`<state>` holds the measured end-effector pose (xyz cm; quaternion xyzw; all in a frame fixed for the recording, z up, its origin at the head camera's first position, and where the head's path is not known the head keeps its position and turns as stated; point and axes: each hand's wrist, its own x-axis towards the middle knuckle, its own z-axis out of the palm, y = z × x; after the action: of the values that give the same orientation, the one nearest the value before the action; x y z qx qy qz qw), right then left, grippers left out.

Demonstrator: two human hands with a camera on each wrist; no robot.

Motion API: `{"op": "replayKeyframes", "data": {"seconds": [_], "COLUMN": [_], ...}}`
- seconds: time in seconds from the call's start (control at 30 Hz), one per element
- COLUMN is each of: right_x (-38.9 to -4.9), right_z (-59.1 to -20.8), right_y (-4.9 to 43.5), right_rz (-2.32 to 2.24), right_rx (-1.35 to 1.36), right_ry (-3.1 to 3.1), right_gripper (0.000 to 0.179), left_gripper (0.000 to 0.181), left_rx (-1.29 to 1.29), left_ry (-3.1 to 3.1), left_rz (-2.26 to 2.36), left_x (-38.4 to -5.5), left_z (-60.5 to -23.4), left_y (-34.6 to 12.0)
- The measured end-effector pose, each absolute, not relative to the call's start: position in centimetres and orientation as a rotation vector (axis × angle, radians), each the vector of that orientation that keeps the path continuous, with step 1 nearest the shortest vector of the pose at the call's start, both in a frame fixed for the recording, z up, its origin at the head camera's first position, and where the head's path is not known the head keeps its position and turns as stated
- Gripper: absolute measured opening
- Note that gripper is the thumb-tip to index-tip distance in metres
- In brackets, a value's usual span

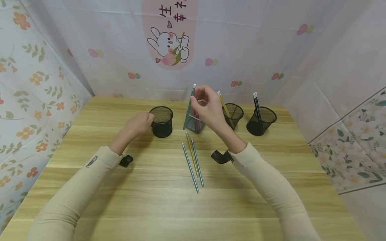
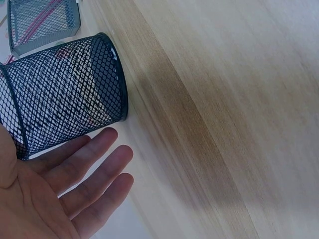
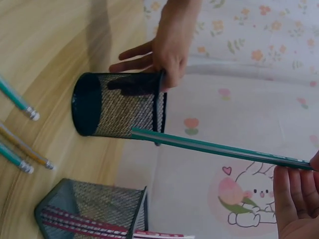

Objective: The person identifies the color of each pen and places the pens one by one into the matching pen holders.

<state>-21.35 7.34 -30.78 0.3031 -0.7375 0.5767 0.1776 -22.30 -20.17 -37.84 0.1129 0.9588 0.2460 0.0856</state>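
Observation:
My left hand (image 1: pixel 139 124) grips the rim of a black round mesh pen holder (image 1: pixel 162 129), thumb at the rim and other fingers spread along its side. The holder stands upright with no pencils in it. My right hand (image 1: pixel 208 103) pinches a green pencil (image 3: pixel 219 150) near its white eraser end. That pencil slants with its lower end down, in front of a grey square mesh pen holder (image 1: pixel 190 124) in the head view. Red pencils (image 3: pixel 79 224) stand in the square holder. From the right wrist, the green pencil's far end overlaps the round holder.
Two blue-green pencils (image 1: pixel 190 168) and a yellow pencil (image 1: pixel 193 154) lie on the wooden table (image 1: pixel 144 201). Right of the square holder are a round holder (image 1: pixel 236 112) with yellow pencils and another (image 1: pixel 268 115) with black pencils. A printed cloth (image 1: pixel 114 40) hangs behind.

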Motion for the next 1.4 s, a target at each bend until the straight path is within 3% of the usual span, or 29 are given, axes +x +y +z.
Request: {"op": "replayKeyframes", "data": {"seconds": [1.0, 1.2, 1.4], "right_x": [-22.4, -21.2, -22.6], "right_z": [-29.6, -29.2, -31.3], "right_y": [3.6, 2.1, 0.8], "right_rz": [1.723, 1.745, 1.759], "right_rx": [0.946, 0.992, 1.0], "right_ry": [-1.695, -1.734, -1.806], "right_gripper": [0.014, 0.016, 0.019], "left_gripper": [0.039, 0.037, 0.044], "left_rx": [0.39, 0.42, 0.348], "left_ry": [2.859, 2.851, 2.83], "left_rz": [0.691, 0.66, 0.744], "left_x": [-22.6, -22.6, -22.5], "left_z": [-37.9, -37.9, -37.9], "left_y": [-20.3, -20.4, -20.4]}}
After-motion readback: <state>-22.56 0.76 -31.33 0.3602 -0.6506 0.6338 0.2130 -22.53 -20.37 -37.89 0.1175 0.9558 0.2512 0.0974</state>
